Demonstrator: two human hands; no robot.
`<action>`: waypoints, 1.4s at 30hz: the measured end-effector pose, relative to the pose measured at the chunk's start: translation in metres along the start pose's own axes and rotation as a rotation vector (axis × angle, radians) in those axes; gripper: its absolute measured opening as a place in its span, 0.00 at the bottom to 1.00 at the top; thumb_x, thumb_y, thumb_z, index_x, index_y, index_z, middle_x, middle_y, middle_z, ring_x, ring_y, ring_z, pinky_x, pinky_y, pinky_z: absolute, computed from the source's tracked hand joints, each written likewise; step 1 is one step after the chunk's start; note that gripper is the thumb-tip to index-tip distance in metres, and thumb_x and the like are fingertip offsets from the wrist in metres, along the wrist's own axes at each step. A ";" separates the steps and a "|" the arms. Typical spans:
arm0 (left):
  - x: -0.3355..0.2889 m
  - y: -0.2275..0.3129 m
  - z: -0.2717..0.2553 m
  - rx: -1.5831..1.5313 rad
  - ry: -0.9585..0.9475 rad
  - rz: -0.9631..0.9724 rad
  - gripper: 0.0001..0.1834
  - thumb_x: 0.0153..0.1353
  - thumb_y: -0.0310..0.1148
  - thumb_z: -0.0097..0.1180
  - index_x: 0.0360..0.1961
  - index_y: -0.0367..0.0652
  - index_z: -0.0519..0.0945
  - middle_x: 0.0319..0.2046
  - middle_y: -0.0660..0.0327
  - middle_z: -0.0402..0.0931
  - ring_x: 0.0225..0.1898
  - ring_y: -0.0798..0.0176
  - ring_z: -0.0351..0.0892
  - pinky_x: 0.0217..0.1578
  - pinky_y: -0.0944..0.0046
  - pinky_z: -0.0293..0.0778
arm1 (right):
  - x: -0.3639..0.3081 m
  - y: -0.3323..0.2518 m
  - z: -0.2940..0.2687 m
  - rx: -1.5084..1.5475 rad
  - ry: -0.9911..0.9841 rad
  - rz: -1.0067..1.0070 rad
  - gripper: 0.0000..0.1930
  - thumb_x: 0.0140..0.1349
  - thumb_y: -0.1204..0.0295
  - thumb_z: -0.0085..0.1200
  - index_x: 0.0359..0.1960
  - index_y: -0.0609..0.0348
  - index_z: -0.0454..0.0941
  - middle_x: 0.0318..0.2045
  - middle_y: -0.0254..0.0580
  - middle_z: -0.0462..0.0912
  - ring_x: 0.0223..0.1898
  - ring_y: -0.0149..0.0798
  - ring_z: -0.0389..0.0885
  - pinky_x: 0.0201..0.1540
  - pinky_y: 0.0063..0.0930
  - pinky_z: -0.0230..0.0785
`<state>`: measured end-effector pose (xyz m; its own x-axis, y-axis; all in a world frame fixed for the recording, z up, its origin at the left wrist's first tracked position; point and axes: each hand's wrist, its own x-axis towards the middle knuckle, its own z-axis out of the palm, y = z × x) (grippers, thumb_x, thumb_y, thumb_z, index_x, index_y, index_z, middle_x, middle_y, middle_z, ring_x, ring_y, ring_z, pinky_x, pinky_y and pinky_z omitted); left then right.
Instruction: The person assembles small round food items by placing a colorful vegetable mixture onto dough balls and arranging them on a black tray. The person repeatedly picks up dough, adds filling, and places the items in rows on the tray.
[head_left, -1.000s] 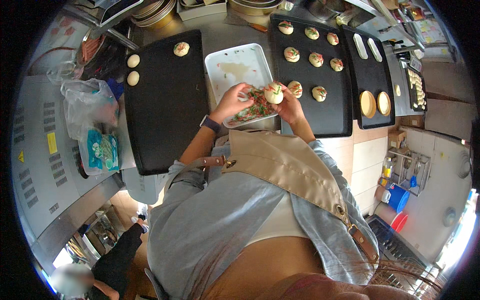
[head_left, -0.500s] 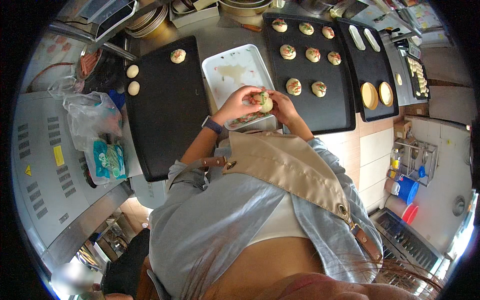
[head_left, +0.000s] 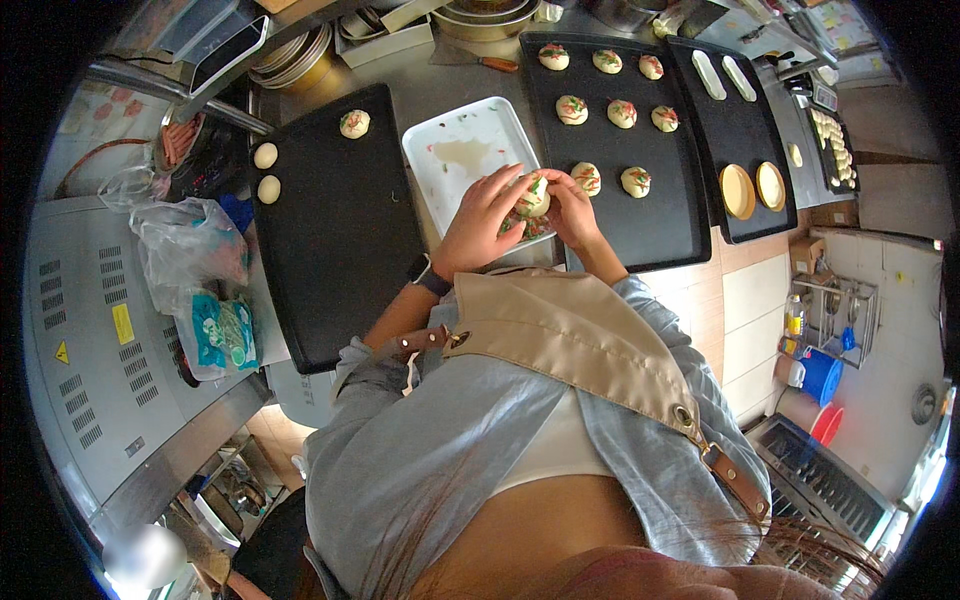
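Over the lower right corner of a white tray (head_left: 424,150), a pale dough ball (head_left: 537,198) with red and green shreds on top is between my two hands. My left hand (head_left: 482,222) wraps its left side, fingers at the top and thumb below. At its right side, the bent fingers of my right hand (head_left: 572,212) press on it, hiding part of it. Chopped red and green filling (head_left: 535,226) shows in the tray under my hands, and a wet patch lies farther up.
To the left, a black baking tray (head_left: 340,250) bears one topped dough ball (head_left: 354,124) and two plain dough balls (head_left: 265,155). Another black tray (head_left: 640,235) at right carries several topped balls. Beyond it, a third tray (head_left: 735,140) holds long dough pieces and round moulds. A scraper (head_left: 490,62) lies behind.
My left hand has shifted from gripping the dough ball low on its side to spreading higher over it. The ball has moved slightly right and up, with my right fingers still on it.
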<state>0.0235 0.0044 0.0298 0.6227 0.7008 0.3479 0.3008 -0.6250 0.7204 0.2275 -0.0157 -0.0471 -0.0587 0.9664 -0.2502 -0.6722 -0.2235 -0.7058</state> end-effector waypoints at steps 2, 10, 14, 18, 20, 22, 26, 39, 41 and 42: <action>0.003 -0.012 0.005 0.086 -0.039 0.090 0.25 0.57 0.30 0.59 0.58 0.41 0.74 0.62 0.52 0.66 0.64 0.48 0.64 0.63 0.53 0.59 | -0.001 -0.001 -0.001 0.037 0.009 0.034 0.17 0.63 0.80 0.36 0.52 0.64 0.72 0.45 0.46 0.79 0.46 0.42 0.81 0.50 0.38 0.77; 0.000 -0.081 0.051 0.109 -0.065 -0.216 0.19 0.51 0.30 0.62 0.47 0.42 0.79 0.48 0.52 0.75 0.49 0.45 0.74 0.50 0.52 0.71 | -0.009 -0.023 -0.009 0.083 0.184 -0.016 0.18 0.63 0.79 0.37 0.54 0.64 0.70 0.52 0.47 0.76 0.54 0.45 0.76 0.58 0.43 0.70; 0.004 -0.088 0.087 0.299 -0.245 -0.180 0.19 0.48 0.31 0.64 0.44 0.43 0.80 0.44 0.53 0.76 0.45 0.46 0.74 0.47 0.51 0.71 | -0.011 -0.020 -0.027 0.084 0.264 -0.065 0.19 0.59 0.82 0.38 0.53 0.68 0.72 0.49 0.49 0.77 0.50 0.45 0.78 0.55 0.40 0.73; 0.008 -0.101 0.107 0.408 -0.203 -0.052 0.14 0.49 0.32 0.64 0.39 0.44 0.82 0.36 0.55 0.75 0.43 0.48 0.74 0.44 0.52 0.71 | -0.016 -0.013 -0.032 0.064 0.233 -0.029 0.16 0.64 0.79 0.39 0.52 0.63 0.73 0.48 0.45 0.78 0.48 0.42 0.79 0.51 0.39 0.76; 0.010 -0.107 0.109 0.373 -0.206 -0.067 0.12 0.49 0.31 0.63 0.37 0.44 0.82 0.36 0.56 0.75 0.44 0.49 0.73 0.45 0.51 0.70 | -0.019 -0.012 -0.037 0.018 0.284 0.023 0.16 0.63 0.80 0.39 0.51 0.63 0.73 0.46 0.45 0.79 0.47 0.41 0.80 0.50 0.39 0.76; 0.013 -0.100 0.093 0.292 -0.188 -0.130 0.09 0.50 0.30 0.60 0.35 0.45 0.82 0.39 0.57 0.75 0.47 0.51 0.71 0.46 0.50 0.68 | -0.023 -0.013 -0.025 -0.016 0.327 0.056 0.16 0.64 0.79 0.39 0.50 0.62 0.73 0.46 0.45 0.79 0.47 0.42 0.80 0.50 0.40 0.76; 0.014 -0.096 0.069 0.240 -0.080 -0.164 0.04 0.53 0.28 0.60 0.29 0.41 0.79 0.32 0.57 0.78 0.39 0.48 0.76 0.40 0.50 0.72 | -0.015 -0.001 -0.046 -0.012 0.240 0.140 0.15 0.64 0.78 0.38 0.50 0.60 0.73 0.48 0.46 0.78 0.49 0.44 0.80 0.51 0.42 0.76; 0.002 -0.023 0.017 0.292 0.026 0.019 0.16 0.54 0.28 0.60 0.46 0.45 0.82 0.47 0.61 0.73 0.48 0.54 0.72 0.46 0.54 0.68 | 0.011 0.001 0.001 0.180 0.151 0.218 0.13 0.68 0.72 0.37 0.50 0.56 0.72 0.48 0.44 0.79 0.47 0.42 0.80 0.46 0.37 0.76; 0.003 -0.010 0.011 0.324 0.064 0.044 0.19 0.56 0.29 0.58 0.50 0.46 0.80 0.50 0.61 0.72 0.49 0.52 0.72 0.48 0.52 0.67 | 0.013 -0.001 0.001 0.191 0.184 0.218 0.13 0.69 0.71 0.37 0.50 0.55 0.72 0.48 0.43 0.79 0.46 0.40 0.80 0.45 0.35 0.76; 0.002 -0.009 0.010 0.309 0.004 0.049 0.24 0.58 0.30 0.56 0.58 0.45 0.75 0.56 0.60 0.70 0.53 0.49 0.70 0.52 0.50 0.65 | 0.011 0.001 -0.001 0.200 0.152 0.212 0.12 0.71 0.69 0.38 0.50 0.54 0.73 0.48 0.40 0.80 0.46 0.38 0.80 0.44 0.32 0.76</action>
<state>0.0290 0.0081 0.0182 0.6390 0.6683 0.3809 0.4765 -0.7326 0.4860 0.2272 -0.0054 -0.0512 -0.1125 0.8677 -0.4842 -0.7892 -0.3741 -0.4871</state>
